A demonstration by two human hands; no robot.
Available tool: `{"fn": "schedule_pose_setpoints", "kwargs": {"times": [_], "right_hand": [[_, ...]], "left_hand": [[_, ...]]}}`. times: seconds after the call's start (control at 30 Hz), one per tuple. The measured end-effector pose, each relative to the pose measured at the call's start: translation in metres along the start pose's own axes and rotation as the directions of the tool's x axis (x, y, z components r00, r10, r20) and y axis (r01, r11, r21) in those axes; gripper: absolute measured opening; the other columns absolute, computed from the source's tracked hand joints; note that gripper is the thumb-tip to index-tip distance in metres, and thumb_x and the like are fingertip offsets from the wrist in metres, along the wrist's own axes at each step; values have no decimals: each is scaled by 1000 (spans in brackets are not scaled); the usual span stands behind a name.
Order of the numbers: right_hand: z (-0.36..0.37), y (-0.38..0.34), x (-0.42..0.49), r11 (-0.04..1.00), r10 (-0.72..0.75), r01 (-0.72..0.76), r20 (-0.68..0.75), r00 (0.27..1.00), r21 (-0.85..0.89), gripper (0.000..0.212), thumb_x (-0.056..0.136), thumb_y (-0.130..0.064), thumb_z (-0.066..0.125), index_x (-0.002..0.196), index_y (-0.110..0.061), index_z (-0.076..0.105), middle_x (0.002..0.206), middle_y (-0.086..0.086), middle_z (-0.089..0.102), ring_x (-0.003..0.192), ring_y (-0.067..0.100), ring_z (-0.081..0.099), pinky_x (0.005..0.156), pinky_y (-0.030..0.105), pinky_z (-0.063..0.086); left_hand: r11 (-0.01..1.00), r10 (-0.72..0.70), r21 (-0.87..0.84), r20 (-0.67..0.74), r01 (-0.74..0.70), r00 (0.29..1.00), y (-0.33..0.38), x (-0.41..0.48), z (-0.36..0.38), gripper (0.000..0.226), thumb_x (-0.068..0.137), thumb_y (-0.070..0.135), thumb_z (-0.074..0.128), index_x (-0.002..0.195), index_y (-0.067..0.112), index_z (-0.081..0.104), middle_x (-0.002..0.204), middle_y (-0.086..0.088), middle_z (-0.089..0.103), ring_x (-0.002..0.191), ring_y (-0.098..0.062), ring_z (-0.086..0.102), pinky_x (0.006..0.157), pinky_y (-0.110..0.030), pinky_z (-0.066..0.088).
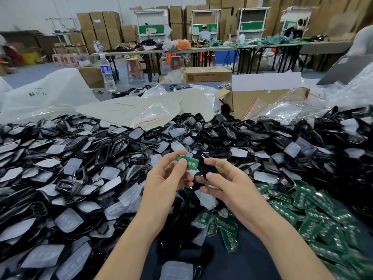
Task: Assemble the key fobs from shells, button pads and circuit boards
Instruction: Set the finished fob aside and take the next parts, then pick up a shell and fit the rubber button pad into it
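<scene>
Cardboard cartons [101,27] are stacked high along the far wall, and in front of them long folding tables [201,49] carry heaps of parts and bags, with pink stools [134,67] tucked beneath. 1 person [204,33] sits far back, facing away. Nearer, a clear water bottle [107,73] stands upright at the far edge of the worktable [218,257], beside crumpled plastic bags [46,93], and an open carton [252,100] sits off to the right.

The worktable itself is almost buried. Black shells [64,186] and cloudy translucent button pads [129,194] lie mixed in 1 broad heap across the left and middle, and a pile of green circuit boards [314,209] spreads along the near right side, touching the heap's edge.

Above the middle of all this, 2 bare hands are raised close together. The left hand [167,178] pinches 1 green circuit board [188,161] between thumb and fingertips, its round contacts facing up. The right hand [228,184] curls around a black shell [205,167], thumb below and forefinger across the top. The board's right end meets the shell; whether it is seated inside, I cannot tell from where I stand.
</scene>
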State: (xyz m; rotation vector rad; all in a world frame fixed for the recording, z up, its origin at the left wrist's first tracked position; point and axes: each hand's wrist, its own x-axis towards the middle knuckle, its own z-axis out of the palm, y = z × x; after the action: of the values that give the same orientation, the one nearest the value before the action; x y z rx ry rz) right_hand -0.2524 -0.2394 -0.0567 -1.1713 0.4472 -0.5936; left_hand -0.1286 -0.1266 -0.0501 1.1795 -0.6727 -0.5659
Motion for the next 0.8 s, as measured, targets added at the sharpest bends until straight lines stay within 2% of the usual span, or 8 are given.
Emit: {"fn": "schedule_pose_setpoints", "kwargs": {"times": [0.1, 0.27, 0.4, 0.53, 0.67, 0.8], "right_hand": [[-1, 2, -1, 999, -18, 18, 21, 1000, -27, 28, 99, 5, 57, 117, -13, 69, 112, 10, 74, 103, 28, 74, 78, 25, 60], [3, 4, 0, 1000, -1, 1, 44, 999, -11, 30, 97, 6, 59, 114, -16, 69, 99, 10, 77, 99, 28, 75, 80, 24, 59], [3, 6, 0, 1000, -11, 12, 38, 999, -25, 28, 98, 5, 58, 111, -17, 69, 94, 8, 78, 97, 27, 75, 79, 23, 59], [3, 6, -1, 996, -58, 59, 28, 998, -71, 27, 99, 3, 58, 114, -17, 67, 97, 11, 78, 96, 25, 76, 80, 22, 59], [3, 7, 0, 994, -78, 81, 40, 996, -70, 32, 99, -1, 60, 124, -20, 62, 100, 11, 78, 99, 23, 75, 86, 23, 58], [2, 9, 1, 993, -79, 83, 46, 996, -82, 33, 99, 0, 60, 125, -19, 64, 101, 11, 78, 100, 23, 75, 85, 22, 58]], "left_hand": [[999, 14, 31, -4, -14, 1000, -1, 0, 1, 20, 98, 19, 62, 110, 29, 73, 89, -3, 71, 73, -15, 67, 71, -25, 57], [997, 31, 66, -64, -27, 997, -5, 2, 2, 16, 97, 15, 64, 113, 16, 62, 78, 0, 71, 68, -14, 65, 71, -31, 60], [987, 83, 142, -86, -70, 993, -5, 1, 2, 14, 96, 15, 66, 109, 16, 60, 74, -1, 72, 63, -12, 65, 64, -21, 56], [963, 134, 243, -66, -114, 989, -6, -2, 3, 12, 96, 19, 67, 103, 26, 61, 75, 0, 72, 63, -12, 64, 65, -22, 55], [936, 169, 321, -46, -146, 984, -5, -5, 5, 22, 96, 22, 67, 95, 42, 61, 79, 3, 72, 64, -12, 65, 65, -27, 53], [921, 180, 357, -41, -154, 983, -5, -6, 7, 25, 96, 22, 68, 93, 46, 61, 82, 4, 74, 65, -13, 66, 65, -23, 53]]}}
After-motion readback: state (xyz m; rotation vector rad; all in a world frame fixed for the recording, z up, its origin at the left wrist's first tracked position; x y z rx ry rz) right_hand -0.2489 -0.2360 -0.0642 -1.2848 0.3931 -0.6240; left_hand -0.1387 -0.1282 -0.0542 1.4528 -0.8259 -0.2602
